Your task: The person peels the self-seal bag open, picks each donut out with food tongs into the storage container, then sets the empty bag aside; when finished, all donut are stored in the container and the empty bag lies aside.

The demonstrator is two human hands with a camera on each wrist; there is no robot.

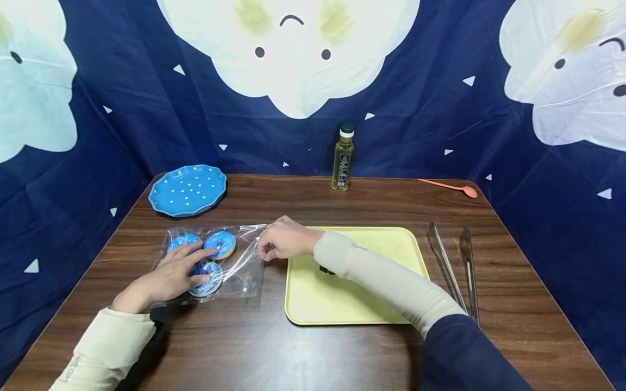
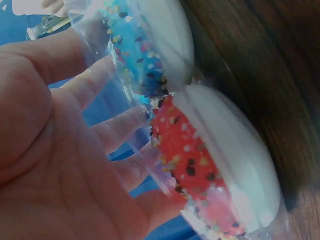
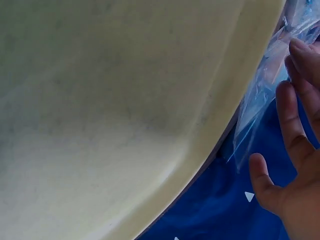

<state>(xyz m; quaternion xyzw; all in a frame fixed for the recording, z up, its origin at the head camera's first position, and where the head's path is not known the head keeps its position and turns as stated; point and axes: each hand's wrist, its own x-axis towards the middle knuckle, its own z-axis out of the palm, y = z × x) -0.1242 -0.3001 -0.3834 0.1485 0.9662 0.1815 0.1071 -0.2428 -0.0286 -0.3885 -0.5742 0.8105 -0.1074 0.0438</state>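
A clear plastic bag point(image 1: 246, 279) lies at the left of the table with several blue-topped donuts point(image 1: 227, 240) inside. My left hand point(image 1: 168, 278) rests on the bag with spread fingers over the donuts. In the left wrist view that hand point(image 2: 75, 140) is beside a blue donut point(image 2: 137, 55) and a red one point(image 2: 187, 155), both with sprinkles and pale undersides. With thumb and forefinger, my right hand point(image 1: 285, 239) pinches the bag's right end. The right wrist view has this hand point(image 3: 305, 165) at the crinkled plastic point(image 3: 255, 105), its other fingers extended.
My right forearm crosses a yellow tray point(image 1: 313, 309). Behind the bag is a blue dotted plate point(image 1: 188, 190). An oil bottle point(image 1: 343, 160) stands at the back edge, an orange spoon point(image 1: 469, 191) at the back right. Metal tongs point(image 1: 447, 266) lie right of the tray.
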